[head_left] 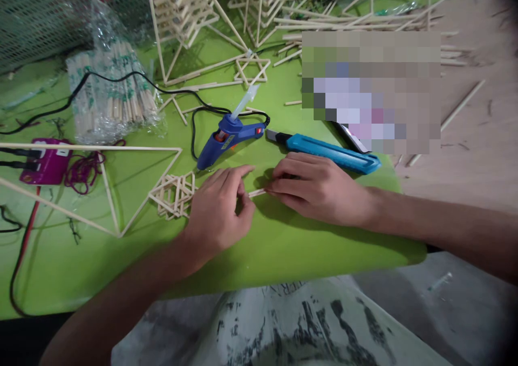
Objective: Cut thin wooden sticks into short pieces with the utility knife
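A bright green table (283,247) fills most of the view under even, soft light. A wire mesh (40,15) stands behind its far left edge. A scuffed tan floor (477,139) lies to the right.

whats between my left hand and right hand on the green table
A short wooden stick bridges the gap: the left hand pinches one end, and the right hand touches the other. This shows in the head view.

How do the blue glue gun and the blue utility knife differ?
The dark blue glue gun is pistol-shaped, with a black cord; the light blue utility knife is long, flat, cordless. The gun lies nearer the left hand, the knife nearer the right hand. Both rest on the green table.
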### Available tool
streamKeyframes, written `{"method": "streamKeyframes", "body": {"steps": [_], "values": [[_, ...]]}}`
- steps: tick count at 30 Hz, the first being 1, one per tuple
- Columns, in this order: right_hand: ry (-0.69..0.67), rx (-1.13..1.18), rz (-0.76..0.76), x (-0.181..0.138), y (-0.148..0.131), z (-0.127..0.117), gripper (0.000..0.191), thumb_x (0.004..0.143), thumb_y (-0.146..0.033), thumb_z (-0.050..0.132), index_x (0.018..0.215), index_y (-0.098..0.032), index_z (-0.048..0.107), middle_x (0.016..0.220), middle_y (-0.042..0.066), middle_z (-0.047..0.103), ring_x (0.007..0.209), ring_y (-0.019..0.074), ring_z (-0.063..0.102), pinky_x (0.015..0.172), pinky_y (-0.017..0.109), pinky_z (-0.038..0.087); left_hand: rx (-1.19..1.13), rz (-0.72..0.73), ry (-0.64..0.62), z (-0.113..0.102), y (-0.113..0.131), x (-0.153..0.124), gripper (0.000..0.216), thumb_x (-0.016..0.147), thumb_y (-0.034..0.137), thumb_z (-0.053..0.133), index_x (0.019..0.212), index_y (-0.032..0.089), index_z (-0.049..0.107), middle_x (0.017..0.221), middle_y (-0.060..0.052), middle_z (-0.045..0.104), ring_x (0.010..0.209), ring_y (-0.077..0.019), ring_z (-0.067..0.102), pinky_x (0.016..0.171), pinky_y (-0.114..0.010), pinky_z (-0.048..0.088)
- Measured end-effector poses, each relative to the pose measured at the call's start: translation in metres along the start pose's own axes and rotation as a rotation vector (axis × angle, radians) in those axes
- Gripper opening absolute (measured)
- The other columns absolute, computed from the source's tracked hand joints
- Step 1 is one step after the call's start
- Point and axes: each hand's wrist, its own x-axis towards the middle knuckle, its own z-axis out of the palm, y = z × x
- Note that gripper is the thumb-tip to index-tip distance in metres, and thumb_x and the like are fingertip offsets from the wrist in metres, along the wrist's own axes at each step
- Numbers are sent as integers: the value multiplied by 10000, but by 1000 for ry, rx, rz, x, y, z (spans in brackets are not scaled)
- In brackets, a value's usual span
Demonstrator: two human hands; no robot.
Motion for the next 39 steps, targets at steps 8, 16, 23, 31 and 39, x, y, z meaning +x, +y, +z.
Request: {"method": "streamKeyframes", "body": {"steps": [8, 16, 23, 31, 39], "values": [[5, -3, -5, 0, 0, 0, 219, 937, -171, 500, 850, -145, 700, 878, 102, 661, 819, 182, 590, 724, 330, 500, -5, 8, 4, -1, -2, -2, 478, 771, 76, 540, 1242, 158, 534, 804, -5, 589, 790, -170, 568, 766, -318, 486], [9, 6, -9, 0, 1, 0, 222, 933, -165, 503, 870, -136, 714, 872, 107, 663, 810, 184, 596, 713, 331, 507, -22, 13, 3, -2, -4, -2, 479, 775, 73, 541, 1246, 160, 529, 808, -8, 584, 803, -172, 567, 765, -321, 482], [15, 52, 17, 1, 1, 0, 215, 938, -176, 504, 878, -144, 708, 883, 100, 665, 817, 183, 599, 725, 341, 514, -132, 22, -17, -7, -4, -1, 432, 804, 135, 601, 1228, 182, 532, 954, -32, 622, 862, -165, 562, 805, -316, 481], [41, 123, 41, 1, 3, 2, 169, 921, -181, 549, 900, -143, 713, 899, 103, 679, 848, 199, 624, 727, 352, 522, -131, 68, -11, -1, 2, -1, 383, 825, 95, 577, 1200, 165, 540, 913, -22, 632, 888, -161, 577, 835, -312, 486], [46, 201, 77, 2, 3, 0, 155, 910, -168, 565, 896, -132, 716, 899, 110, 661, 841, 196, 624, 722, 342, 514, -129, 60, 1, -1, 3, -1, 361, 836, 105, 572, 1191, 160, 539, 905, -27, 631, 887, -167, 578, 823, -319, 491]]}}
